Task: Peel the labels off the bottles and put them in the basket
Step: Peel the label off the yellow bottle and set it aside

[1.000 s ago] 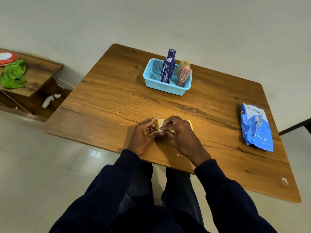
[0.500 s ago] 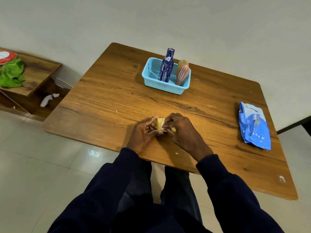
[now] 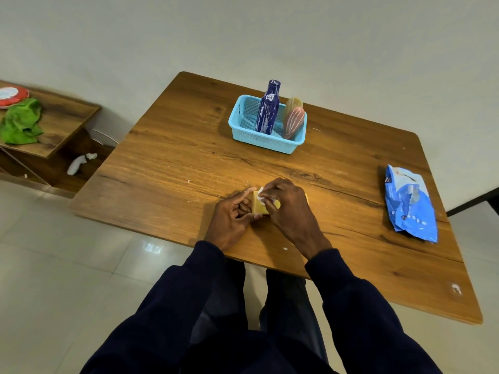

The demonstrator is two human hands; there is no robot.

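A yellow bottle [image 3: 259, 205] lies on its side near the front edge of the wooden table [image 3: 167, 168], mostly hidden by my hands. My left hand [image 3: 232, 214] grips its left end with curled fingers. My right hand [image 3: 286, 205] lies over the bottle and pinches a white scrap of label [image 3: 260, 196] lifted off it. At the back stands a light blue basket [image 3: 244, 128] holding an upright dark blue bottle [image 3: 267, 109], a pink bottle [image 3: 293, 122] and a yellowish bottle [image 3: 293, 103].
A blue plastic packet [image 3: 409, 203] lies at the table's right side. Small white label bits [image 3: 285, 249] dot the table near my hands. To the left, a low wooden shelf [image 3: 62, 122] carries a green cloth [image 3: 21, 122] and a red disc [image 3: 10, 95].
My right hand has pulled a white piece of label up off the yellow bottle. Both hands stay at the same spot on the table.
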